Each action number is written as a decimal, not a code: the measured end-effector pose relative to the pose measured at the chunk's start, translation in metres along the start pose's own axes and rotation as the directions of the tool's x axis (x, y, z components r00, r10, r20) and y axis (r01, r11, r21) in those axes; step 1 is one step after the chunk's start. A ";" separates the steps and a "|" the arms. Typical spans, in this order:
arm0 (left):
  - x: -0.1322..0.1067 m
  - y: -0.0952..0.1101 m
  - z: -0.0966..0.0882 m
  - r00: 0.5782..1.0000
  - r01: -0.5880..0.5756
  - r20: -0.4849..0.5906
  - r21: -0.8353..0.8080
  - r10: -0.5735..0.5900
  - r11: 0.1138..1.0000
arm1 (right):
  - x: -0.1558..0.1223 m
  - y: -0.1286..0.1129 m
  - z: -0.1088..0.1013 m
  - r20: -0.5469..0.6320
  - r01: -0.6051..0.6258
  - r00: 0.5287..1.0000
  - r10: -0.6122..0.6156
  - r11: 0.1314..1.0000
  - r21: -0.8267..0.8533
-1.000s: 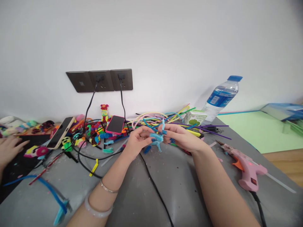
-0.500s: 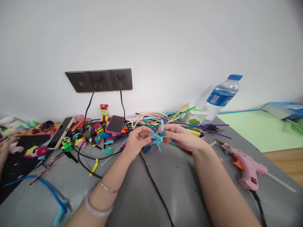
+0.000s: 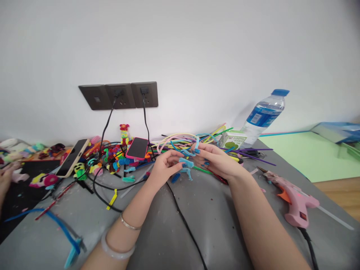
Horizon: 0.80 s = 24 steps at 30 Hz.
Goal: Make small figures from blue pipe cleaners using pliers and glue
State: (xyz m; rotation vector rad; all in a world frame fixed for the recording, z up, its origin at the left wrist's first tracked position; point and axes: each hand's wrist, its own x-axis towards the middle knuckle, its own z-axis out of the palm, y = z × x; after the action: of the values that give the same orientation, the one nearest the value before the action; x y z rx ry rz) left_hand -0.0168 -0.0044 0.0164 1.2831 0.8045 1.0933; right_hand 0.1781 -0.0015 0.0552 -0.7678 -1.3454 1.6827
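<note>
Above the middle of the grey table, my left hand (image 3: 168, 165) pinches a folded light-blue pipe cleaner piece (image 3: 186, 162) between thumb and fingers. Just to its right, my right hand (image 3: 213, 159) is closed on a bent light-blue pipe cleaner (image 3: 197, 144) that sticks up past the fingertips. A small gap shows between the two pieces. Another light-blue bent piece (image 3: 188, 172) shows just under the left fingertips; whether it joins the held one I cannot tell. A darker blue piece (image 3: 176, 177) lies on the table below my left hand.
Behind my hands lies a heap of coloured pipe cleaners (image 3: 180, 139). A pink glue gun (image 3: 298, 202) rests on the right, a water bottle (image 3: 264, 116) leans at the wall. Phones (image 3: 137, 148), black cables (image 3: 180, 213) and fuzzy figures (image 3: 45, 180) fill the left, near another person's hand (image 3: 7, 180).
My two hands' light-blue pieces, close together before, are now slightly apart. The right fingers have shifted up a little with theirs, while the left hand stays nearly in place.
</note>
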 end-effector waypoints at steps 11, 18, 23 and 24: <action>0.001 -0.001 0.004 0.990 -0.051 -0.128 0.008 0.052 0.999 | 0.009 0.008 0.008 -0.167 0.145 0.972 -0.164 0.982 -0.120; 0.002 -0.005 0.007 0.979 -0.007 -0.200 -0.168 -0.027 0.986 | 0.012 0.012 0.013 -0.048 0.145 0.987 -0.152 0.981 -0.129; 0.002 -0.002 0.009 0.976 0.070 -0.175 -0.298 -0.126 0.952 | 0.012 0.015 0.014 -0.024 0.141 0.989 -0.146 0.978 -0.154; 0.002 0.000 0.009 0.977 0.077 -0.169 -0.309 -0.134 0.948 | 0.012 0.015 0.015 -0.025 0.142 0.989 -0.147 0.978 -0.154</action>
State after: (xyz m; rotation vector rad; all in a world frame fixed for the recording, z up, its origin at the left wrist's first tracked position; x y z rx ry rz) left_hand -0.0080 -0.0059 0.0175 0.8806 0.8014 1.2104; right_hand 0.1565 0.0010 0.0442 -0.7645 -1.4802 1.4588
